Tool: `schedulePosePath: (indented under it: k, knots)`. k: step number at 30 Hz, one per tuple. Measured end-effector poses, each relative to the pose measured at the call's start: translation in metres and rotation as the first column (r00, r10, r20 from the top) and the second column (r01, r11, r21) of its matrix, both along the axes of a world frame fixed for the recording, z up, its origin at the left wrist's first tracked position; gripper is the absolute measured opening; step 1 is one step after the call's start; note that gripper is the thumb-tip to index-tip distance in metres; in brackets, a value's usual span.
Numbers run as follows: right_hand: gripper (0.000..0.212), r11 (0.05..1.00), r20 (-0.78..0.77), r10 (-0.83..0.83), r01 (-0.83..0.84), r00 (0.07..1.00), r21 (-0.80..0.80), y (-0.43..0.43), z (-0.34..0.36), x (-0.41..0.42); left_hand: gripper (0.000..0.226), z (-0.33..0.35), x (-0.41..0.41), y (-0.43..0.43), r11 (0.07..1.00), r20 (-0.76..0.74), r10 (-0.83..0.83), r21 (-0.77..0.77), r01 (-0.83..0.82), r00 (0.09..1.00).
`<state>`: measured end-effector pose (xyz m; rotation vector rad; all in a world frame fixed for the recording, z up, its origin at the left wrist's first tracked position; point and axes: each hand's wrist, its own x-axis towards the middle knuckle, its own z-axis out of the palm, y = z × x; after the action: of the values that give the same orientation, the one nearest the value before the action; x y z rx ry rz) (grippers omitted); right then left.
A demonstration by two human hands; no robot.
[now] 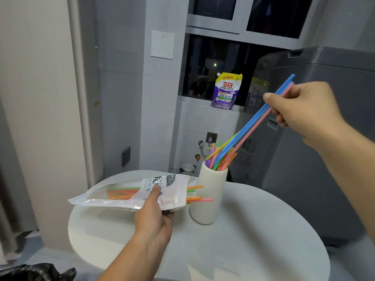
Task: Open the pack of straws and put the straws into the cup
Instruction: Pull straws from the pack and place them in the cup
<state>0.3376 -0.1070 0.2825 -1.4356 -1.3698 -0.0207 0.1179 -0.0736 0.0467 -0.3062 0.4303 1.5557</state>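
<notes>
A white cup [209,191] stands upright on the round white table [253,240], with several coloured straws sticking out of its mouth. My right hand [304,110] is raised up and to the right of the cup, pinching a few blue and pink straws [255,122] whose lower ends reach the cup's mouth. My left hand [154,218] grips the straw pack [129,193], a flat clear-and-white bag held just above the table left of the cup. The pack's open right end shows orange, green and pink straws poking out against the cup's side.
A grey washing machine [324,138] stands close behind and to the right of the table. A purple detergent pouch [225,92] sits on the window sill. A black rubbish bag [34,272] lies at the lower left. A wall and pillar rise at the left.
</notes>
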Motion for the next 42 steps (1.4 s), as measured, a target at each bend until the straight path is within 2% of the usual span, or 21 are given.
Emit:
schedulePosePath:
  k: [8, 20, 30, 42]
  knots:
    - [0.022, 0.999, 0.065, -0.005, 0.008, 0.998, -0.044, -0.004, 0.016, -0.006, 0.043, 0.001, 0.001, -0.001, 1.000, -0.031, -0.018, -0.001, 0.018, 0.999]
    - [0.031, 0.994, 0.022, 0.001, 0.001, 1.000, -0.113, 0.007, 0.019, -0.009, 0.045, 0.000, 0.002, -0.001, 1.000, -0.067, -0.024, 0.005, 0.024, 0.997]
    - [0.031, 0.995, -0.008, -0.008, 0.007, 1.000, -0.102, 0.017, 0.027, -0.009, 0.042, -0.002, 0.001, -0.002, 0.999, -0.134, -0.033, 0.025, 0.037, 0.990]
    - [0.030, 0.996, -0.016, 0.009, -0.011, 1.000, -0.092, 0.020, 0.031, -0.008, 0.043, -0.004, 0.000, 0.000, 0.999, -0.114, -0.032, 0.014, 0.034, 0.993]
